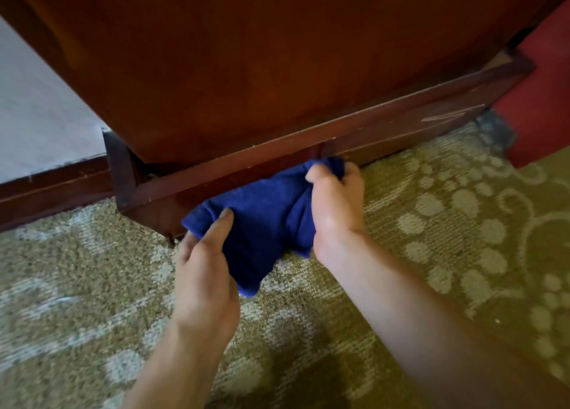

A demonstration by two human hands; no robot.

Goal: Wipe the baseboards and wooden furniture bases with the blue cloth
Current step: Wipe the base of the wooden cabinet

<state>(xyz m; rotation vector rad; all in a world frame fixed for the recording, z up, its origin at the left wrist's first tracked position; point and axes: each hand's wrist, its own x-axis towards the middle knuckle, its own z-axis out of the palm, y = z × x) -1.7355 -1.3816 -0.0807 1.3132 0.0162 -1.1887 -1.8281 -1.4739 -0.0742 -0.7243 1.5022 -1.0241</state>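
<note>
Our right fingers [351, 169] curl over the top of the blue cloth [262, 211], thumb hooked round its upper edge, so the right hand [336, 211] grips it where it meets the wood. At 7 o'clock from there, our left hand [205, 269] pinches the cloth's lower left corner, index finger laid flat on the fabric. Both hands hold the 1 cloth bunched between them.

The cloth sits against the wooden base [216, 177] of the cabinet [246, 69], near the middle of its front, hanging down to the carpet [431, 223].

We judge the wiping mid-course. Toward 2 o'clock the base shows pale scuffs, and the baseboard [52, 186] at 9 o'clock by the wall lies apart from the cloth; whether either has been wiped, we cannot tell.
</note>
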